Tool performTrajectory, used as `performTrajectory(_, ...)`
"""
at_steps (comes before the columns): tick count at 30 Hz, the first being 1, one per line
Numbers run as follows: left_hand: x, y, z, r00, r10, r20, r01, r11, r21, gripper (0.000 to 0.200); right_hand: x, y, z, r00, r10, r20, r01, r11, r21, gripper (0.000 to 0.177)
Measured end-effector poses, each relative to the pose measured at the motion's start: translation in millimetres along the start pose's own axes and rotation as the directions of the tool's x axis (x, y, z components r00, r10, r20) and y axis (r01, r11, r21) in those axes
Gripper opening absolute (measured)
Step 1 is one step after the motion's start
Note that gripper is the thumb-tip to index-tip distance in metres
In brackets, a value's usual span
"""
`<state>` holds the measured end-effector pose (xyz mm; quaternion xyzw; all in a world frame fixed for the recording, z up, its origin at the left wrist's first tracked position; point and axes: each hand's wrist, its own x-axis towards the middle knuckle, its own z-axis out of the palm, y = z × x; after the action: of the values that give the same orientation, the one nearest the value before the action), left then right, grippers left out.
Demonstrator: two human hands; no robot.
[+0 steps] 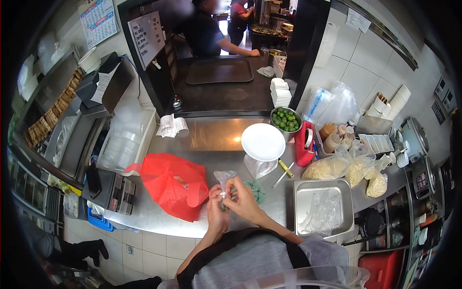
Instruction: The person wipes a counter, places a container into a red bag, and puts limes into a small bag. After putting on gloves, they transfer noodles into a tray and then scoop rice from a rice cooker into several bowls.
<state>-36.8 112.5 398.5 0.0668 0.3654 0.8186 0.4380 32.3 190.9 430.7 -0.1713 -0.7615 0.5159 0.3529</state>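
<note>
Close to the counter's front edge, a small clear plastic bag (224, 177) is pinched between both my hands, its loose top sticking up. My left hand (217, 214) is closed around the bag's lower part, which is mostly hidden in the fingers. My right hand (242, 198) pinches the gathered neck, fingertips touching the left ones. Just left of my hands lies a red plastic bag (168, 185) with something inside that I cannot make out. A crumpled green cloth (256, 191) sits behind my right hand.
A white round dish (263, 142) stands over clear plastic beyond my hands. Limes fill a metal container (287, 135). Right are a red tape dispenser (304, 144), steel pan (297, 207) and bagged food (327, 168). A person (207, 33) leans beyond the pass-through near a tray (220, 71).
</note>
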Motion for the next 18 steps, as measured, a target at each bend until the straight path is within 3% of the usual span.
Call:
performTrajectory(2,12,-11,-25,0.991,0.056,0.123,-0.068,0.993,0.095,0.017,-1,-10,-7,0.999,0.018,0.033,-0.019,0.999,0.03,0.025)
performTrajectory(5,11,2,-20,0.987,0.01,0.16,-0.051,0.966,0.255,0.018,-1,-9,-15,0.987,-0.12,0.103,0.136,0.977,-0.162,0.02)
performTrajectory(9,6,0,-32,0.973,-0.181,0.142,0.122,0.929,0.349,0.023,-1,9,-29,0.925,-0.207,0.318,0.342,0.818,-0.462,0.015)
performTrajectory(12,-1,2,-40,0.913,-0.382,0.147,0.311,0.881,0.355,0.022,-4,18,-40,0.831,-0.206,0.516,0.501,0.679,-0.536,0.014)
performTrajectory(14,-3,1,-41,0.899,-0.385,0.209,0.283,0.874,0.395,0.02,-5,16,-45,0.757,-0.167,0.631,0.601,0.556,-0.574,0.014)
performTrajectory(18,-9,6,-37,0.877,-0.409,0.252,0.255,0.841,0.477,0.012,-2,0,-44,0.722,-0.248,0.646,0.625,0.634,-0.455,0.015)
